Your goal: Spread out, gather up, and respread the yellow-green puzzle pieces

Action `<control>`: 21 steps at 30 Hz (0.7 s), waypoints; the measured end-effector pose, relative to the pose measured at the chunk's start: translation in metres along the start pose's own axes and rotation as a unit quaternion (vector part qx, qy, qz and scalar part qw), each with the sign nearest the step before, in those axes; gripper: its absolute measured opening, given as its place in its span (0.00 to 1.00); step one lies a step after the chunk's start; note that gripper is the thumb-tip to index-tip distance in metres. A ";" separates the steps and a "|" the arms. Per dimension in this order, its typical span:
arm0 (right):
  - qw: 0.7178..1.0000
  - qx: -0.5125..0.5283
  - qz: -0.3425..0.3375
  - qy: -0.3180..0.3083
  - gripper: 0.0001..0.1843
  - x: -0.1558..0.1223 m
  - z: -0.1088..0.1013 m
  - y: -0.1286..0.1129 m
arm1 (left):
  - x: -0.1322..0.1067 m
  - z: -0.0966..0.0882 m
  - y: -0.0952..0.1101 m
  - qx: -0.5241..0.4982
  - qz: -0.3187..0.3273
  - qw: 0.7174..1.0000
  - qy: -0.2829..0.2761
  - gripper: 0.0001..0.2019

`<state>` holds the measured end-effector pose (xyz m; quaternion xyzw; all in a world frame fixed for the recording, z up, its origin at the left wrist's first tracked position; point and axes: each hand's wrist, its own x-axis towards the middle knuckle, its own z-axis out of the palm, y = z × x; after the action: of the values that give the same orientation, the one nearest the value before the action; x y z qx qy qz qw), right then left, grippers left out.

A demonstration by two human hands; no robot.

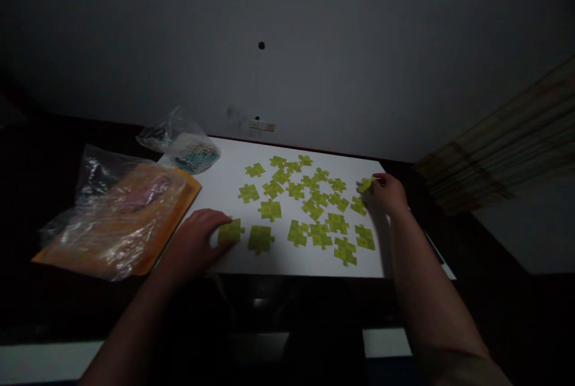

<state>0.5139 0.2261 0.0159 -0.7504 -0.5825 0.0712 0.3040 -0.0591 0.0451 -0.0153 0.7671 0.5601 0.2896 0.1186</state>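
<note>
Pinching far-right jigsaw piece [366, 184] in right hand [390, 193], fingertips closed on its edge, at far right of white board [224, 191]. Pressing near-left jigsaw piece [230, 231] under left hand [197, 242], palm down, fingers loosely extended, gripping nothing. Flat, matte, yellow-green, knob-and-notch loose pieces [313, 209] scattered between; crinkled clear plastic bag [112, 212] over orange envelope [188, 185] at left of board.

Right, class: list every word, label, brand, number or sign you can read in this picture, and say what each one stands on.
No text can be read here.
Green puzzle pieces: plain, no print.
Puzzle piece pinched by the right hand: plain too.
Clear bag at the back: blue and white contents, any print too blurred.
Orange envelope: no label visible.
Wall plate: too small and dark.
</note>
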 end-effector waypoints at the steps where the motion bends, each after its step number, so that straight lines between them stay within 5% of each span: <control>1: 1.000 -0.004 0.010 -0.003 0.22 0.006 0.003 0.004 | 0.000 0.000 0.000 0.000 -0.001 1.000 -0.001 0.21; 7: 0.992 -0.124 -0.015 -0.037 0.24 0.009 0.024 0.003 | 0.001 -0.004 0.004 -0.002 0.013 1.000 -0.003 0.18; 12: 0.982 -0.166 -0.087 -0.038 0.22 0.005 0.020 0.001 | 0.003 -0.006 0.006 -0.001 0.019 1.000 0.000 0.18; 15: 0.985 -0.083 -0.151 -0.030 0.21 -0.002 0.017 -0.012 | 0.004 -0.007 0.006 -0.004 0.016 1.000 -0.003 0.18; 21: 0.921 0.132 -0.303 -0.204 0.13 -0.032 0.027 -0.060 | 0.004 -0.006 0.005 0.008 0.005 1.000 -0.008 0.20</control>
<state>0.4418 0.2146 0.0186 -0.4599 -0.8169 0.2033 0.2826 -0.0577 0.0462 -0.0068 0.7733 0.5574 0.2793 0.1157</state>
